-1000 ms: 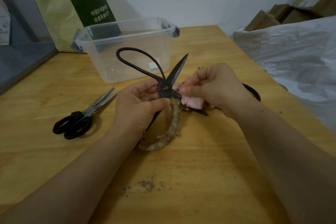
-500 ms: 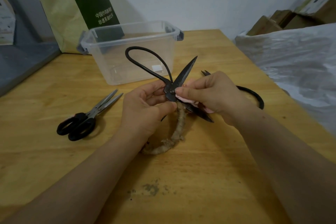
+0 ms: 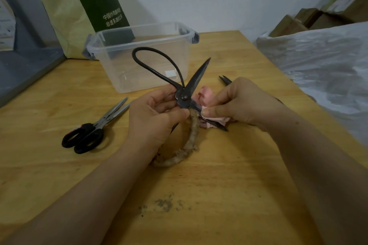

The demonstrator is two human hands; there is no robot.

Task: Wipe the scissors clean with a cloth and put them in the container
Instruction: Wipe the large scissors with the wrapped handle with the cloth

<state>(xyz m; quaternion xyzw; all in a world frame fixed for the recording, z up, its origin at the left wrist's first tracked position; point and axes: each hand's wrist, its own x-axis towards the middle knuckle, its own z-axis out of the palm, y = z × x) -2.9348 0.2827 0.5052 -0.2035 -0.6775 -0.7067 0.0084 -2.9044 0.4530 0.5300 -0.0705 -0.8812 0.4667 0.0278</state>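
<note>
Open iron scissors (image 3: pixel 184 98) held against a pink cloth (image 3: pixel 205 97) above a wooden table (image 3: pixel 219 185).
The left hand (image 3: pixel 153 117) grips them at the pivot, blades spread; the right hand (image 3: pixel 243 103) pinches the cloth around the lower blade. The clear container (image 3: pixel 111 61) stands just behind; black-handled scissors (image 3: pixel 93 131) lie to the left.

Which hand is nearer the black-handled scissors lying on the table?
Left. The left hand grips the old iron scissors just right of the black-handled scissors; the right hand, pinching the pink cloth, is farther right.
</note>
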